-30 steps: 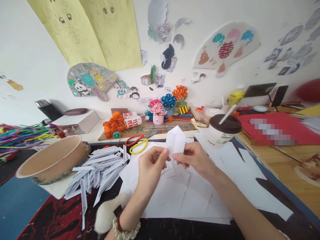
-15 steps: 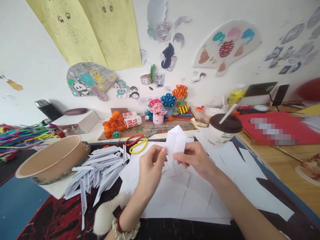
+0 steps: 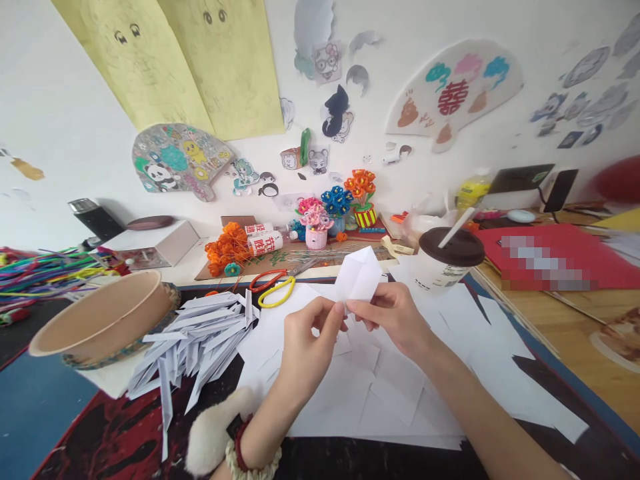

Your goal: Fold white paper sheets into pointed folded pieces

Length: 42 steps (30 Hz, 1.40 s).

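So, status check: one piece of white paper (image 3: 359,273) is mid-fold, held up over the table (image 3: 615,393) between both hands. Left hand (image 3: 311,337) has its thumb and fingers closed on the bottom edge, and the right hand (image 3: 400,317) is pinching the lower right side, thumb facing us. The top comes to a point and there are creases down the front, so I'd say a few folds are in, but it's way wider than the finished-looking ones.

Those would be the heap of folded strips (image 3: 200,340) off to the left, lying every which way beside the tan tub (image 3: 107,310). Decent stack, too many overlapping to count. If this piece is meant to match, it's got some narrowing down left to do, just my read.

Plenty of flat stuff left too: loose white sheets (image 3: 327,403) spread under the hands, more over to the right near the drink cup (image 3: 440,277). Scissors (image 3: 280,292) are lying past the left hand, nobody touching them.
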### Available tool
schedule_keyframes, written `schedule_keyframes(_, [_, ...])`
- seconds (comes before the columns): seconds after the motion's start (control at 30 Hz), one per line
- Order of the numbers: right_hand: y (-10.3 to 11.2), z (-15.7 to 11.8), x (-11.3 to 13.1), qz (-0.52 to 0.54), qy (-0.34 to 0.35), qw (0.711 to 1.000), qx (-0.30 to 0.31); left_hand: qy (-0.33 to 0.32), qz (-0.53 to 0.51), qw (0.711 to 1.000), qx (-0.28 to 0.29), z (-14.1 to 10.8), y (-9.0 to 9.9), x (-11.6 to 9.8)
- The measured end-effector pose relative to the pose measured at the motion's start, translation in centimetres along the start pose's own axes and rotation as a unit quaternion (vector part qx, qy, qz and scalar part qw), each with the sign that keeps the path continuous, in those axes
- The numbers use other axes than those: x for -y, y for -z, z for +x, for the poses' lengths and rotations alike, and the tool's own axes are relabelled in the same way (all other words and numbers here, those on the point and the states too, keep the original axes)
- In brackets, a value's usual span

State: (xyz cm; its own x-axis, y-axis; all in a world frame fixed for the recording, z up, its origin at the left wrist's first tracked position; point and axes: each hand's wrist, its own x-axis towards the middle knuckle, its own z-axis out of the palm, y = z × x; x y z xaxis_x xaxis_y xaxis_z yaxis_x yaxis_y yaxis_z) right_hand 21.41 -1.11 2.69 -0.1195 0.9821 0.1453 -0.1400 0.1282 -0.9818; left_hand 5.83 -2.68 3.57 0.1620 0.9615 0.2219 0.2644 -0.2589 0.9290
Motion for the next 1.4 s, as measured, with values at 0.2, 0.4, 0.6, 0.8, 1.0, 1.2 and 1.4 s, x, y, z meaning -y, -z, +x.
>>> schedule_keyframes(0.2, [-0.1, -0.07, 0.18, -0.015, -0.003, 1.0, 0.012, 0.005, -0.03, 1.0, -0.005, 0.0, 0.07, -0.03])
schedule_keyframes(0.4, [-0.26, -0.02, 0.07, 0.02, -0.008, 1.0, 0.02, -0.047, 0.017, 0.999, -0.013, -0.17, 0.09, 0.06])
schedule_keyframes(0.6, [-0.19, -0.02, -0.33, 0.029, -0.004, 0.999, 0.016, -0.044, 0.024, 0.999, -0.014, -0.18, 0.03, 0.06])
schedule_keyframes(0.8, [-0.11, -0.05, -0.43, 0.036, 0.011, 0.999, 0.011, -0.064, 0.063, 0.996, -0.009, -0.43, -0.16, 0.09])
schedule_keyframes(1.0, [-0.33, -0.01, -0.47, 0.043, 0.008, 0.999, 0.007, -0.07, 0.062, 0.996, -0.006, -0.42, -0.15, 0.11])
schedule_keyframes(1.2, [-0.03, 0.04, -0.27, 0.016, -0.016, 1.0, 0.014, -0.048, 0.044, 0.998, -0.021, -0.11, -0.14, 0.07])
schedule_keyframes(1.4, [0.5, 0.75, -0.45, -0.061, -0.071, 0.994, 0.056, -0.032, 0.083, 0.996, -0.023, 0.22, 0.12, 0.61])
